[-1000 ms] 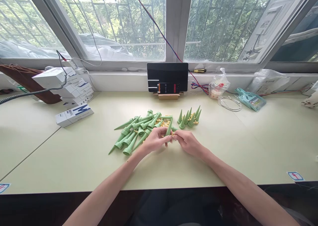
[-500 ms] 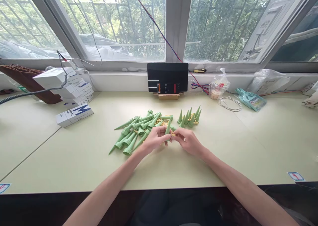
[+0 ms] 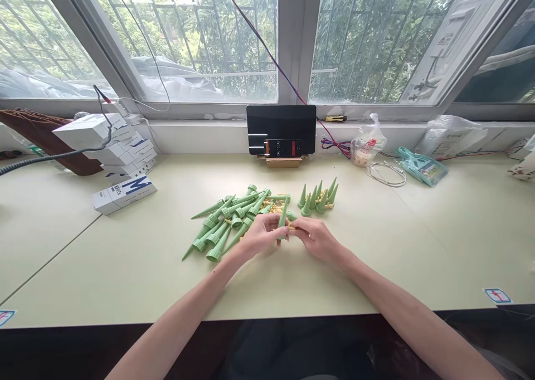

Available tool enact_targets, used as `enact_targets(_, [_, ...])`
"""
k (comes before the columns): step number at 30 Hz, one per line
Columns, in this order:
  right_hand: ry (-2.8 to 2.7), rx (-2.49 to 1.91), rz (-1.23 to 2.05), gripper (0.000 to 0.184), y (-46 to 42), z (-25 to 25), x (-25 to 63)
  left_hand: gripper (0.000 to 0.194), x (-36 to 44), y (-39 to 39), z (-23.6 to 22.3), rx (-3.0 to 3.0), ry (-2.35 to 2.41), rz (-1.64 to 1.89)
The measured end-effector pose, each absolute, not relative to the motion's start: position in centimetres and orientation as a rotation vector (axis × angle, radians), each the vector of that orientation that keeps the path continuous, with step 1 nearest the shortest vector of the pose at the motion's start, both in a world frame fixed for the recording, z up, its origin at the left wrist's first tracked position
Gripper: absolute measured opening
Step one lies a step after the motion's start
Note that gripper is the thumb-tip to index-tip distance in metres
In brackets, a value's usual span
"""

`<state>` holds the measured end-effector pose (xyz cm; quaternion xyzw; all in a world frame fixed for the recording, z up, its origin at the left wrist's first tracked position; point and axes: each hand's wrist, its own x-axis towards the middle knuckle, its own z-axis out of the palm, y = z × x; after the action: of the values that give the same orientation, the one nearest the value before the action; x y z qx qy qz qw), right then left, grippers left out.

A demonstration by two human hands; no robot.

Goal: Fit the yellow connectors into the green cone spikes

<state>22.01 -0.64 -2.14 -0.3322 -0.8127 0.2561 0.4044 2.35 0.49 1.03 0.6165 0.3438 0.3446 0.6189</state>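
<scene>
My left hand (image 3: 263,232) is closed around a green plastic plant watering spike (image 3: 283,215), held with its point up. The fingers of my right hand (image 3: 315,236) pinch a small yellow valve (image 3: 291,227) at the spike's right side, near its base. Whether the valve sits inside the spike I cannot tell, since fingertips cover the joint. Left of my hands lies a heap of green spikes (image 3: 217,232). Small yellow valves (image 3: 273,207) lie behind my left hand, partly hidden. Several spikes with yellow valves (image 3: 321,201) stand upright beyond my right hand.
A phone (image 3: 283,148) leans on a dark tablet (image 3: 282,125) at the back of the table. White boxes (image 3: 125,194) are at the left. At the back right lie a plastic bag (image 3: 368,143), a coiled white cable (image 3: 387,175) and a teal packet (image 3: 423,167).
The spike in my left hand has shifted slightly left and become more upright. My right fingers stay on the yellow valve, with small shifts of grip. The heap and standing spikes are unchanged.
</scene>
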Motion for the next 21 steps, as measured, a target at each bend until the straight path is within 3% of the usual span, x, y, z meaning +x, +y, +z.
enact_targets(21, [-2.081,-0.835,0.722,0.027,-0.91,-1.60,21.93,0.024,2.16,0.63,0.66,1.512,0.760,0.807])
